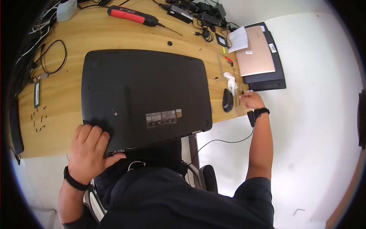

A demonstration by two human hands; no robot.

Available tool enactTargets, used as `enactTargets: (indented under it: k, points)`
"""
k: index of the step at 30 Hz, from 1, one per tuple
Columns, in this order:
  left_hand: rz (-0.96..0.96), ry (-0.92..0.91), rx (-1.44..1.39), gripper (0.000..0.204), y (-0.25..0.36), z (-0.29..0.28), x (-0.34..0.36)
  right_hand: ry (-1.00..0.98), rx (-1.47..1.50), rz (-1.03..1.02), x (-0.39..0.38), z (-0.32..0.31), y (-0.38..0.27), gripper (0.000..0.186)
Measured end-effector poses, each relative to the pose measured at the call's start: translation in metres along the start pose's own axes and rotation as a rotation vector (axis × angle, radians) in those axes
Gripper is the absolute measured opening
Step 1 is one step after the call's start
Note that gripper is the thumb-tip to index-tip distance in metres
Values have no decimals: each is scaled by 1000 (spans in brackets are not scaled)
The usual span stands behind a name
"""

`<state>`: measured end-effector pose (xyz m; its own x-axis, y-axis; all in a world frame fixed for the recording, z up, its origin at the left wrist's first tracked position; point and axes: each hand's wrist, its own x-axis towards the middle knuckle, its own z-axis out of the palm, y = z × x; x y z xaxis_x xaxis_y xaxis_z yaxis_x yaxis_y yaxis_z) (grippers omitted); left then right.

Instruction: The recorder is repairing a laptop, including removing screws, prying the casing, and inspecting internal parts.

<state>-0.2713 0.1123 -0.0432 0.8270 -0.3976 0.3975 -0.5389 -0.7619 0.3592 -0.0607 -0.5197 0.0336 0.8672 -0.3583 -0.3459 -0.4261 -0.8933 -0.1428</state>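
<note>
A black laptop [114, 84] lies upside down on the wooden desk, its bottom cover facing up and its near edge jutting over the desk's front. My left hand [90, 147] grips its near left corner, fingers on top and thumb along the edge with the ports. At the desk's right edge, my right hand [251, 100] has its fingertips pinched together beside several thin metal tools [236, 93]; whatever is between them is too small to make out. Just left of that hand lies a black computer mouse [227, 100], with a crumpled white tissue [230, 82] behind it.
A red-and-black electric screwdriver [131, 16] lies at the back. Loose screws [39, 119] and a memory module [37, 94] are at the left. Chargers and cables [202, 17] crowd the far side. A rose-gold laptop [254, 53] rests on a dark one [276, 68] at right.
</note>
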Motion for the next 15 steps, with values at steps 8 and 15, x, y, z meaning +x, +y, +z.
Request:
enactTargets:
  k: [8,15]
  points:
    - [-28,38,-9,53,-3,1,-3,245,321,-316,31,69,94,16]
    - [-59,268,-70,55,-2,13,-12,371,1147,-622,-127,39,-22,31]
